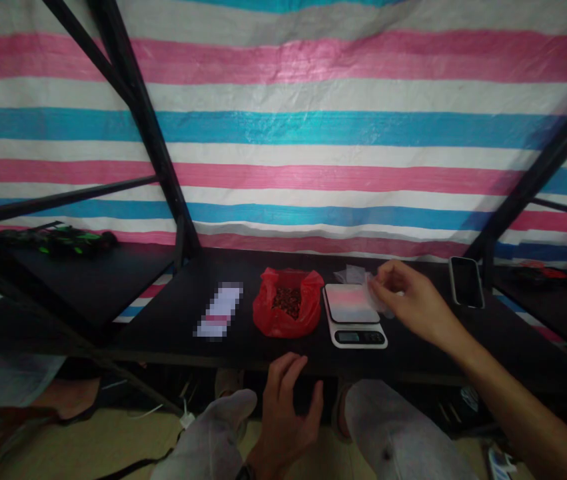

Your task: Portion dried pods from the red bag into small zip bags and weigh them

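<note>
My right hand (pixel 406 297) is closed in a pinch on a thin clear plastic bag (pixel 384 305), at the right edge of a kitchen scale (pixel 352 305). The scale is white with a silver plate and a small dark display at its front. More clear plastic (pixel 352 274) lies just behind the scale. To its left stands a red plastic bag (pixel 287 325) with its mouth open, and small dark brown pieces (pixel 288 302) show inside. My left hand (pixel 286 417) hangs before the table's front edge, fingers apart and holding nothing.
On the black table (pixel 173 327), a blurred-out white paper or card (pixel 220 310) lies left and a phone (pixel 466 282) right. Black metal struts (pixel 163 160) stand both sides before a striped sheet (pixel 313 127). A green-black model car (pixel 70 240) sits far left. Another person's arm (pixel 66 395) shows left.
</note>
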The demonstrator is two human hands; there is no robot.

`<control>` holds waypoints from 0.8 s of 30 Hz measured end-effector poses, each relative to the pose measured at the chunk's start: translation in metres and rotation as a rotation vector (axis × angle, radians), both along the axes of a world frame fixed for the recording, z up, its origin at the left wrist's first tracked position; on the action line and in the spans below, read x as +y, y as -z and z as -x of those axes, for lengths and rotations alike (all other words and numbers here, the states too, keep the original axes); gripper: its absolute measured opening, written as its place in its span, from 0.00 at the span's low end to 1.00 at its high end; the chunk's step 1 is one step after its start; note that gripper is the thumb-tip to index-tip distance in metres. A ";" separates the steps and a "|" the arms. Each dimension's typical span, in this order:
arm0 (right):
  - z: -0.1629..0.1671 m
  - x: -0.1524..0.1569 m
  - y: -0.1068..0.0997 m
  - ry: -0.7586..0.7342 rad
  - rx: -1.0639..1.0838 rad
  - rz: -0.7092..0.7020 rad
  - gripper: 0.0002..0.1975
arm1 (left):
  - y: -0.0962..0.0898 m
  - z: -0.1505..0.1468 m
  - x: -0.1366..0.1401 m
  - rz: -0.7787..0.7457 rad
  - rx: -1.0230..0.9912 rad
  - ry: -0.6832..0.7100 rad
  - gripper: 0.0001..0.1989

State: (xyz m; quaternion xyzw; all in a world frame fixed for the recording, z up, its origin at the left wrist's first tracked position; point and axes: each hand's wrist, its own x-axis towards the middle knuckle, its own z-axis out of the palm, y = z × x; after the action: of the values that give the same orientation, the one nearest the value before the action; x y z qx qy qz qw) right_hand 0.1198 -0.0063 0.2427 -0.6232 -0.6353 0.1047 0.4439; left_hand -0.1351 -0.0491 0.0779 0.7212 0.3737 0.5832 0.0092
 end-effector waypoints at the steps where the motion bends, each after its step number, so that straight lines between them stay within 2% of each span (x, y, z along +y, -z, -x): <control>1: 0.019 -0.013 -0.001 -0.122 0.022 0.031 0.10 | -0.008 -0.005 0.001 0.012 0.006 0.011 0.25; 3: 0.053 -0.034 -0.001 -0.275 0.053 0.138 0.11 | -0.024 -0.020 0.003 0.112 0.017 0.074 0.40; 4: 0.065 -0.042 0.000 -0.309 0.057 0.165 0.10 | -0.031 -0.029 0.005 0.158 0.006 0.115 0.45; 5: 0.073 -0.046 0.000 -0.340 0.049 0.197 0.10 | -0.037 -0.038 0.008 0.203 -0.024 0.148 0.46; 8: 0.076 -0.042 0.003 -0.353 0.058 0.209 0.08 | -0.048 -0.057 0.023 0.325 -0.150 0.258 0.28; 10: 0.064 -0.030 0.002 -0.342 0.046 0.184 0.07 | -0.052 -0.062 0.038 0.388 -0.186 0.350 0.21; 12: 0.051 -0.016 -0.001 -0.330 -0.007 0.180 0.05 | -0.057 -0.061 0.053 0.457 -0.187 0.431 0.21; 16: 0.037 0.005 -0.017 -0.370 -0.096 0.261 0.04 | -0.070 -0.047 0.071 0.630 -0.118 0.596 0.28; 20: 0.042 0.013 -0.026 -0.434 -0.132 0.335 0.04 | -0.087 -0.029 0.070 0.740 -0.095 0.740 0.27; 24: 0.053 0.017 -0.019 -0.433 -0.113 0.338 0.05 | -0.100 -0.019 0.065 0.824 -0.217 0.852 0.30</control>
State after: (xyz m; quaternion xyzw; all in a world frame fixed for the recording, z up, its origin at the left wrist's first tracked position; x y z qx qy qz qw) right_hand 0.0669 0.0112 0.2620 -0.5429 -0.7511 0.2667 0.2647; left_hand -0.1158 0.0163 0.1780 0.6808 0.2442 0.4055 0.5589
